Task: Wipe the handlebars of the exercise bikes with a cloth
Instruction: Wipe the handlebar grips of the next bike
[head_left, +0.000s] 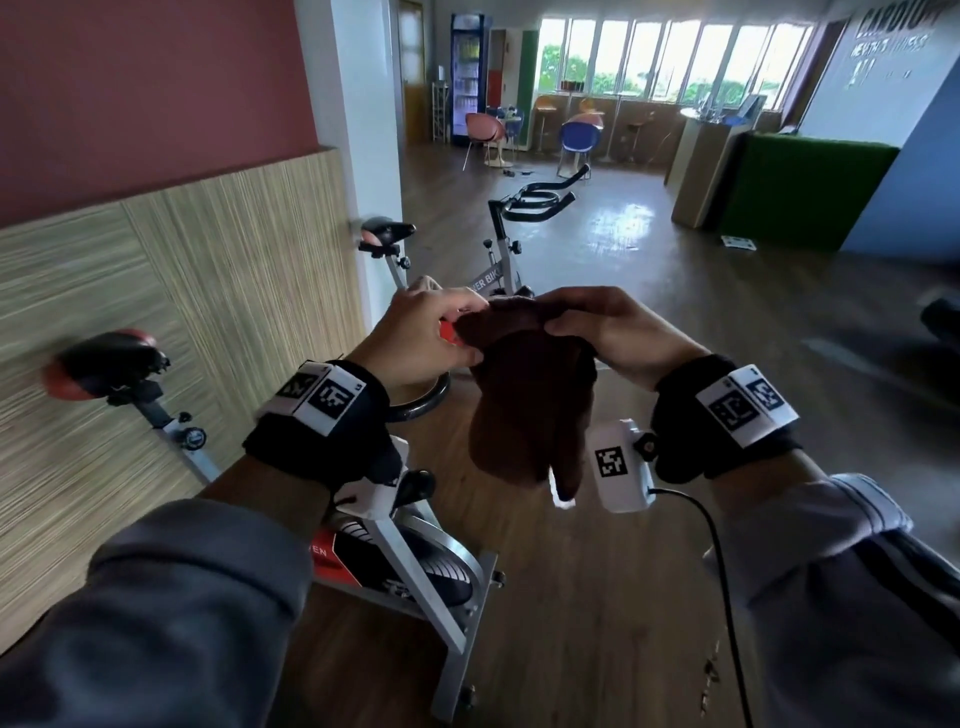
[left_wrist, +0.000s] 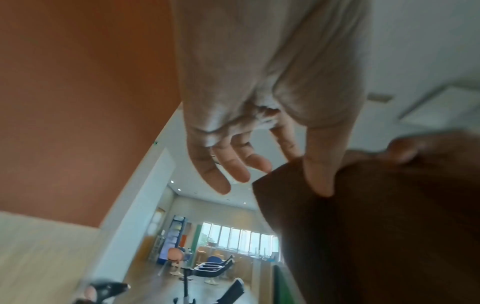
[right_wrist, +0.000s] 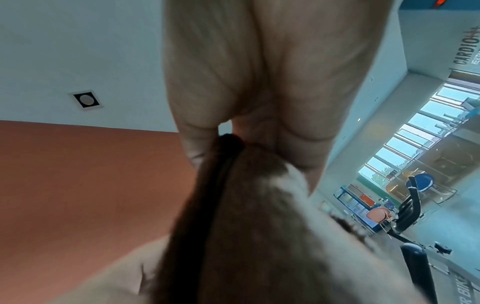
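A dark brown cloth (head_left: 524, 395) hangs between both hands in mid-air, above the near exercise bike (head_left: 415, 551). My left hand (head_left: 431, 338) pinches its upper left edge with thumb and forefinger; the other fingers (left_wrist: 233, 168) spread loosely. My right hand (head_left: 613, 332) grips the cloth's top right, fingers curled over it. In the wrist views the cloth (left_wrist: 376, 236) (right_wrist: 233, 226) fills the lower part, held by my right hand (right_wrist: 259, 144). A second bike's black handlebars (head_left: 540, 197) stand farther ahead. The near bike's handlebar (head_left: 421, 405) shows partly below my left hand.
A wood-panelled wall (head_left: 182, 291) runs along the left, with the bikes' saddles (head_left: 104, 364) beside it. Open wooden floor (head_left: 675, 291) lies ahead. Chairs (head_left: 483, 130), a drinks fridge (head_left: 467, 73) and a counter (head_left: 701, 161) stand at the far end.
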